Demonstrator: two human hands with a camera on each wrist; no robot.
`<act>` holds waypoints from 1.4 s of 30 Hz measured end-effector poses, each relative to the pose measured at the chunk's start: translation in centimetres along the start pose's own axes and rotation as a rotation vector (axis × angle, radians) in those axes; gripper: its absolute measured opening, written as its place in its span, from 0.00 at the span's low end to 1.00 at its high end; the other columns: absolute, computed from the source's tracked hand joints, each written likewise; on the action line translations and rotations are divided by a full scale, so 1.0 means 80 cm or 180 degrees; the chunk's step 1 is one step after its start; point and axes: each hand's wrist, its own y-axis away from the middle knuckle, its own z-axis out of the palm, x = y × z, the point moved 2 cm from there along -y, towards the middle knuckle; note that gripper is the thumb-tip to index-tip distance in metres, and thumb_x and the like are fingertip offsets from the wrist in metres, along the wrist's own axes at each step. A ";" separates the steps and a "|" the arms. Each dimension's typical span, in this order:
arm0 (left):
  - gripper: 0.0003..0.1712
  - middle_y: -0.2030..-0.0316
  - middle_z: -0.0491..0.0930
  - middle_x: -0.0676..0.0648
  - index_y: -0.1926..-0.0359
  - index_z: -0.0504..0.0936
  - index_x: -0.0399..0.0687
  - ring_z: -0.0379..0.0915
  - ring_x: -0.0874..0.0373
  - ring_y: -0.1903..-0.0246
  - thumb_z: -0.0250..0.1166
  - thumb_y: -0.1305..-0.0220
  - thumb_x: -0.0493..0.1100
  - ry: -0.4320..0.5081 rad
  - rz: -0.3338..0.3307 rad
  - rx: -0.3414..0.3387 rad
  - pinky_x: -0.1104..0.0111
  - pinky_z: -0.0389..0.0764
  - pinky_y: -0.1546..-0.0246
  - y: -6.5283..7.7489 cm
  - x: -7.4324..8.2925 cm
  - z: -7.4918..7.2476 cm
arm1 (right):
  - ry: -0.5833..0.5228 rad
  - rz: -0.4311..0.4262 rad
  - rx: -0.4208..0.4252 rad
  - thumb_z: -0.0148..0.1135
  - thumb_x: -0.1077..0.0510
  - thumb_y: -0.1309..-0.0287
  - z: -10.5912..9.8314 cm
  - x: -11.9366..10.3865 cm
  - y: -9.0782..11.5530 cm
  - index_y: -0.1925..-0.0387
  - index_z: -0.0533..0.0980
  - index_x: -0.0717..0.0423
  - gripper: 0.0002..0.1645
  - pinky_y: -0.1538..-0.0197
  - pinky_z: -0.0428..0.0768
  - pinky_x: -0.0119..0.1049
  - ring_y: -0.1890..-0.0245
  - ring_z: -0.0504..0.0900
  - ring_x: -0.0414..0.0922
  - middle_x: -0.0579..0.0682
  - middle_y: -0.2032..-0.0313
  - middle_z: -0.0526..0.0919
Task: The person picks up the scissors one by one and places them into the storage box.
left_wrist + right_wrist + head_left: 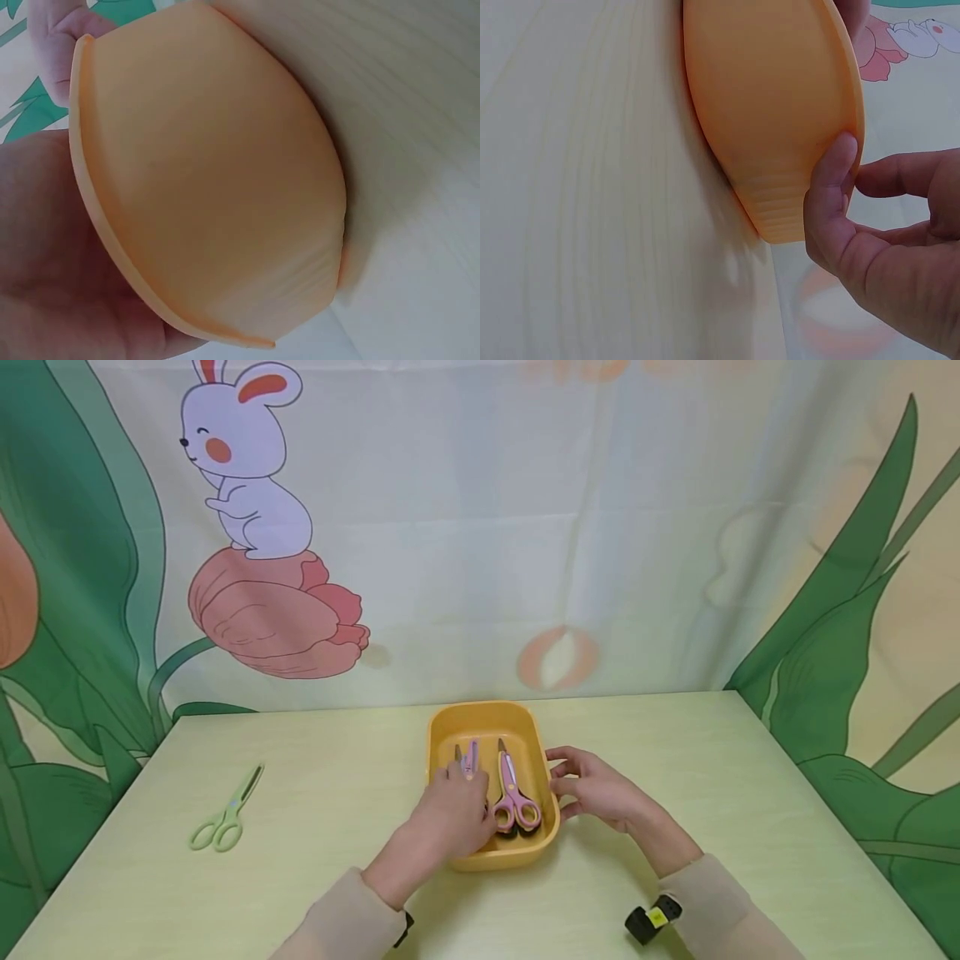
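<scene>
A yellow tray (546, 827) stands on the table, holding a pair of pink scissors (511, 789) and, to their left, purple scissors (471, 756). My left hand (456, 814) reaches in over the tray's near left side, covering the handle end of the purple scissors. Its fingertips are hidden, so I cannot tell whether they grip. A dark blade tip (458, 750) pokes out beside its fingers. At the tray's right side, my right hand (600, 789) holds the rim with bent fingers; the right wrist view shows one fingertip (844, 150) against the outer wall (769, 90).
Green scissors (231, 814) lie on the left part of the pale table (330, 777), their blades pointing away. Behind the table hangs a printed cloth (450, 568) with a rabbit and flowers. A black wrist device (652, 918) sits at the right sleeve.
</scene>
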 end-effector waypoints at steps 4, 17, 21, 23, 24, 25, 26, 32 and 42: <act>0.20 0.52 0.74 0.28 0.50 0.77 0.34 0.73 0.37 0.49 0.62 0.31 0.48 -0.0039 -0.0047 -0.0017 0.49 0.79 0.49 0.000 0.000 0.007 | 0.0006 0.0007 0.0008 0.51 0.70 0.30 0.000 0.001 0.000 0.28 0.57 0.71 0.32 0.61 0.87 0.43 0.56 0.81 0.54 0.68 0.48 0.69; 0.18 0.54 0.77 0.29 0.52 0.81 0.36 0.75 0.38 0.54 0.63 0.31 0.48 -0.0207 -0.0094 0.0055 0.50 0.82 0.56 0.008 0.006 -0.003 | 0.0029 0.0031 0.0038 0.52 0.69 0.29 -0.001 0.000 -0.001 0.28 0.58 0.70 0.32 0.61 0.87 0.43 0.57 0.81 0.53 0.67 0.48 0.69; 0.17 0.49 0.77 0.28 0.52 0.81 0.37 0.74 0.37 0.50 0.62 0.29 0.48 -0.0163 -0.0078 0.0103 0.50 0.81 0.53 0.009 0.004 -0.004 | 0.0031 0.0026 0.0043 0.52 0.69 0.29 0.000 0.000 -0.002 0.28 0.58 0.70 0.32 0.61 0.87 0.43 0.57 0.81 0.53 0.67 0.48 0.69; 0.18 0.44 0.75 0.28 0.50 0.80 0.37 0.74 0.36 0.47 0.62 0.27 0.49 -0.0055 -0.0056 0.0154 0.48 0.81 0.50 0.010 0.002 -0.006 | 0.0035 0.0020 0.0043 0.52 0.69 0.29 0.000 0.001 -0.002 0.28 0.58 0.70 0.32 0.61 0.87 0.43 0.57 0.81 0.53 0.67 0.48 0.69; 0.18 0.45 0.75 0.29 0.50 0.80 0.38 0.74 0.36 0.48 0.62 0.27 0.49 0.0021 -0.0033 0.0219 0.48 0.81 0.52 0.010 0.000 -0.008 | 0.0037 0.0013 0.0041 0.52 0.69 0.29 0.000 0.001 -0.002 0.28 0.58 0.70 0.32 0.61 0.87 0.43 0.57 0.81 0.53 0.67 0.48 0.69; 0.18 0.45 0.76 0.31 0.50 0.80 0.39 0.75 0.37 0.50 0.63 0.27 0.50 0.0084 -0.0012 0.0301 0.49 0.81 0.53 0.011 -0.002 -0.009 | 0.0040 0.0013 0.0044 0.52 0.69 0.29 0.000 0.001 -0.002 0.28 0.58 0.70 0.32 0.61 0.87 0.43 0.57 0.81 0.53 0.67 0.48 0.69; 0.18 0.46 0.76 0.33 0.49 0.79 0.40 0.75 0.38 0.51 0.63 0.28 0.50 0.0140 0.0012 0.0401 0.49 0.81 0.55 0.012 -0.004 -0.011 | 0.0044 0.0015 0.0049 0.53 0.69 0.29 0.000 0.001 -0.002 0.28 0.58 0.70 0.32 0.61 0.87 0.43 0.57 0.81 0.53 0.67 0.48 0.69; 0.16 0.63 0.74 0.44 0.52 0.80 0.42 0.73 0.49 0.66 0.68 0.31 0.49 0.0384 0.0051 0.0939 0.56 0.77 0.68 0.019 -0.027 -0.025 | 0.0050 0.0001 0.0056 0.53 0.68 0.30 0.000 0.002 -0.002 0.28 0.58 0.70 0.32 0.61 0.87 0.43 0.57 0.80 0.52 0.66 0.48 0.69; 0.15 0.64 0.74 0.43 0.52 0.81 0.42 0.72 0.47 0.66 0.66 0.30 0.49 0.0577 -0.0491 0.1016 0.53 0.77 0.67 0.040 -0.099 -0.042 | 0.0046 0.0015 0.0052 0.53 0.68 0.30 0.001 0.000 0.000 0.28 0.58 0.70 0.32 0.61 0.87 0.43 0.57 0.81 0.52 0.66 0.48 0.69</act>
